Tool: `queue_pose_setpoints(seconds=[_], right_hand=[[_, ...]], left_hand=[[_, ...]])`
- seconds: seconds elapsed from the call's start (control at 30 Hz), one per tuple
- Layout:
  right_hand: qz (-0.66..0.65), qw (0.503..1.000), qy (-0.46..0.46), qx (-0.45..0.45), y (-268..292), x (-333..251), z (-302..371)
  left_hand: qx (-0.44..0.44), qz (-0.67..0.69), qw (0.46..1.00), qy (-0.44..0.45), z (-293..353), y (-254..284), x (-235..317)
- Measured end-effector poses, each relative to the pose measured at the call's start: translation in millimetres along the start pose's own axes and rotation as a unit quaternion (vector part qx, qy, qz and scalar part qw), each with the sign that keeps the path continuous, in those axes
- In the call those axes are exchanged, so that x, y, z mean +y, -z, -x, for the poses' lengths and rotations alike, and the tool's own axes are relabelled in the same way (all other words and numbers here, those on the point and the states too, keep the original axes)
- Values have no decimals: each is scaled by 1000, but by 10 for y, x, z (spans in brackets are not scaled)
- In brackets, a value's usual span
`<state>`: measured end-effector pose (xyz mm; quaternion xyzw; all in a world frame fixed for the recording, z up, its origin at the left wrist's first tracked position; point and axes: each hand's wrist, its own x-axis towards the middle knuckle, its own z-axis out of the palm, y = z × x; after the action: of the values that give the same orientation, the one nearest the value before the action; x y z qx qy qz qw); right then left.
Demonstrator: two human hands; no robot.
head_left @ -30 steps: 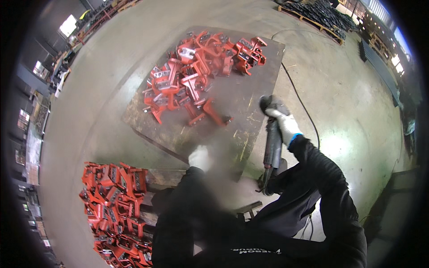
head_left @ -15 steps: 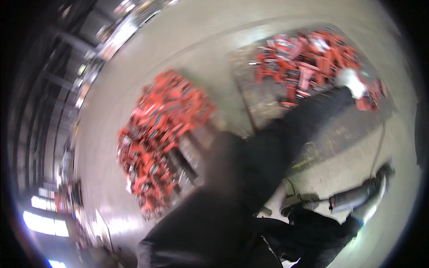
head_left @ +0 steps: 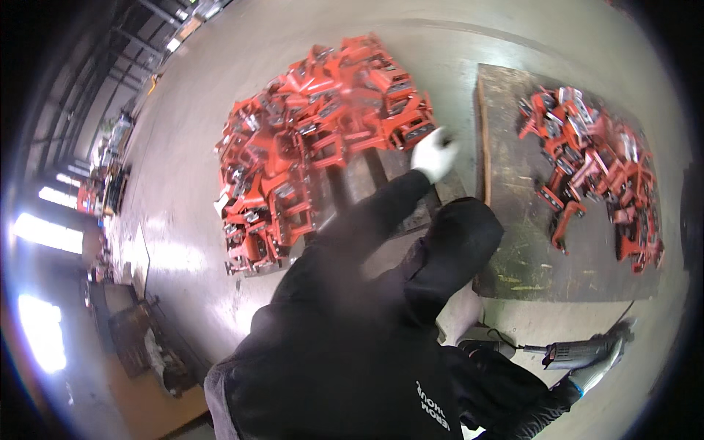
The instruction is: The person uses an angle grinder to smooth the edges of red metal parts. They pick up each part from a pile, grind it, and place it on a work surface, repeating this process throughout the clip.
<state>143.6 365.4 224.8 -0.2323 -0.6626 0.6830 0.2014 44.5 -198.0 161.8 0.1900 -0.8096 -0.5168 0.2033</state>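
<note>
My left hand, in a white glove, reaches out at the right edge of a pile of red metal parts with dark and silver faces. Its fingers look apart, with nothing visible in them; the outer fingertips are slightly blurred, and whether they touch the nearest part I cannot tell. At the lower right my right hand, in a pale grey glove, is closed round a black corded power tool with a cylindrical body. A second, looser heap of similar red parts lies on a dark board to the right.
Under the left pile shows a dark pallet. A black-clad knee stands between pile and board. The tool's cord loops by my leg. Brown and dark equipment stands far left, before bright windows.
My left hand has moved from the right-hand heap across to the left pile. The view has swung, so both heaps sit farther right. My right hand keeps the tool at the lower right.
</note>
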Motion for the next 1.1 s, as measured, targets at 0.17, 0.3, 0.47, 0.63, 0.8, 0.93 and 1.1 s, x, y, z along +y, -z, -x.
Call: queue_pose_setpoints(seconds=[0.17, 0.3, 0.47, 0.63, 0.8, 0.93, 1.1], right_hand=[[31, 998, 5, -49, -372, 12, 163], [94, 993, -12, -70, -616, 21, 217], [101, 992, -16, -77, -264, 390, -291], [193, 975, -13, -111, -741, 189, 142], [291, 949, 40, -117, -265, 495, -150], [366, 915, 76, -152, 52, 734, -355], [173, 981, -80, -44, -106, 920, -316]], left_hand=[[83, -166, 965, 186, 1114, 2013, -2093], [181, -223, 898, 333, 1792, 2908, -2576], [247, -474, 829, 167, 1415, 4029, -2688], [30, -610, 788, 73, 898, 5100, -3297], [-192, -640, 734, 124, 403, 5135, -3523], [-146, -654, 737, 87, 467, 5163, -3833], [-214, -711, 660, 113, 638, 5094, -3241]])
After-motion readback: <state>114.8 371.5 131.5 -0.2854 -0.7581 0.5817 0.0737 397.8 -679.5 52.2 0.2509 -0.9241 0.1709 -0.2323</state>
